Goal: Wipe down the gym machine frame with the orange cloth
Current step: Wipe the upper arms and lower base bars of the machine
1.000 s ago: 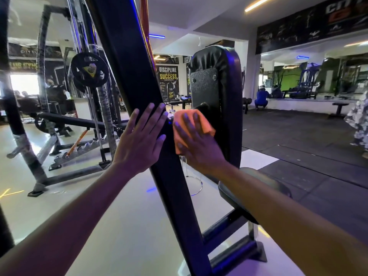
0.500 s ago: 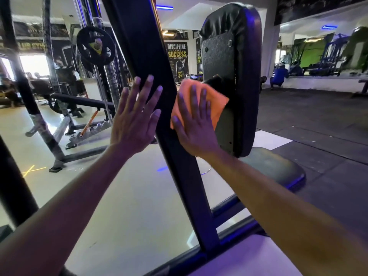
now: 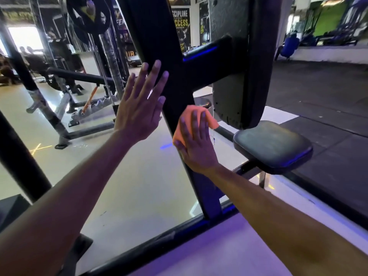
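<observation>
A black slanted frame post point(image 3: 159, 36) of the gym machine runs from the top centre down to a floor bar point(image 3: 163, 238). My right hand point(image 3: 196, 144) presses the orange cloth point(image 3: 192, 114) flat against the post, fingers straight, below the cross arm. My left hand point(image 3: 139, 110) lies flat with spread fingers on the post's left side, higher up. The cloth is partly hidden under my fingers.
A black back pad point(image 3: 247, 62) and a small seat pad point(image 3: 272, 144) are fixed to the right of the post. A squat rack with a weight plate point(image 3: 88, 16) and a bench point(image 3: 79, 76) stands at left. A person in blue point(image 3: 289, 46) crouches far right.
My right hand has slid the cloth down the post, from beside the back pad to below the cross arm. The view has moved closer and lower; my left hand stays on the post.
</observation>
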Demonstrator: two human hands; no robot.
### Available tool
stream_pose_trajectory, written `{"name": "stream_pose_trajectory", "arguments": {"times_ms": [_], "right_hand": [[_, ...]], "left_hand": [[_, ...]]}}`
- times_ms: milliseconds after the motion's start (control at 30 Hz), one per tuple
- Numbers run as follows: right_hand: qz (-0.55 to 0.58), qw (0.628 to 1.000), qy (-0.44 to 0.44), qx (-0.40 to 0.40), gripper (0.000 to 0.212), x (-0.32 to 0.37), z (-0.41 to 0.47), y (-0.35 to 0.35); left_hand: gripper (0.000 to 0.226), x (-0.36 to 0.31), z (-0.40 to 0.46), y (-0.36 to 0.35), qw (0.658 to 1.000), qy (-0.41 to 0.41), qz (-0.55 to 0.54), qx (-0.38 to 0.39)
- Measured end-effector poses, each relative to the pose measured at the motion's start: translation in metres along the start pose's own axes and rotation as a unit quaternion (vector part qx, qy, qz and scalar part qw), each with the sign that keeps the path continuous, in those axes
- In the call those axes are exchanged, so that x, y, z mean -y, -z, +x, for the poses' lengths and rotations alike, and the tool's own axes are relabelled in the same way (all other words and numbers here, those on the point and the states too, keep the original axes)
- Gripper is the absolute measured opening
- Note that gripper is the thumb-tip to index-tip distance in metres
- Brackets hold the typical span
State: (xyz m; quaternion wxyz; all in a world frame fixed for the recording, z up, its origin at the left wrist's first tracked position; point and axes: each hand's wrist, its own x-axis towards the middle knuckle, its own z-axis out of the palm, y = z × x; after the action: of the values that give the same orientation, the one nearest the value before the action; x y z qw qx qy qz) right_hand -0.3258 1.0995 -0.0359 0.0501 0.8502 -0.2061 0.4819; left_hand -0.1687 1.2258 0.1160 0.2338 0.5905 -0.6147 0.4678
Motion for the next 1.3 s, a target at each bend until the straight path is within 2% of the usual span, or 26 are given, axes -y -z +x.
{"name": "stream_pose_trajectory", "arguments": {"times_ms": [200, 400, 600, 800, 967, 1033, 1167, 1300], "right_hand": [[0.032, 0.996, -0.034, -0.082, 0.070, 0.026, 0.067, 0.022], [0.009, 0.998, -0.046, 0.051, 0.074, -0.012, -0.054, -0.014], [0.077, 0.994, -0.081, -0.007, 0.067, 0.004, -0.002, -0.004], [0.071, 0.988, -0.114, 0.080, 0.075, -0.024, -0.065, -0.019], [0.116, 0.986, -0.119, 0.004, 0.075, -0.006, -0.028, -0.018], [0.113, 0.986, -0.122, 0.014, 0.075, -0.014, -0.062, -0.034], [0.104, 0.979, -0.154, 0.082, 0.075, -0.036, -0.140, -0.050], [0.137, 0.972, -0.182, 0.057, 0.082, -0.025, -0.103, -0.047]], "left_hand": [[0.059, -0.014, -0.016, -0.014, 0.999, 0.031, -0.025, -0.006], [0.058, -0.028, -0.033, -0.026, 0.997, 0.055, -0.053, -0.012], [0.059, -0.036, -0.056, -0.047, 0.993, 0.085, -0.080, -0.006], [0.059, -0.040, -0.068, -0.057, 0.991, 0.094, -0.094, -0.003], [0.060, -0.049, -0.080, -0.070, 0.988, 0.108, -0.114, -0.004], [0.060, -0.055, -0.091, -0.077, 0.986, 0.119, -0.120, -0.003], [0.061, -0.072, -0.110, -0.090, 0.981, 0.141, -0.132, 0.000], [0.062, -0.091, -0.122, -0.105, 0.972, 0.180, -0.150, -0.007]]}}
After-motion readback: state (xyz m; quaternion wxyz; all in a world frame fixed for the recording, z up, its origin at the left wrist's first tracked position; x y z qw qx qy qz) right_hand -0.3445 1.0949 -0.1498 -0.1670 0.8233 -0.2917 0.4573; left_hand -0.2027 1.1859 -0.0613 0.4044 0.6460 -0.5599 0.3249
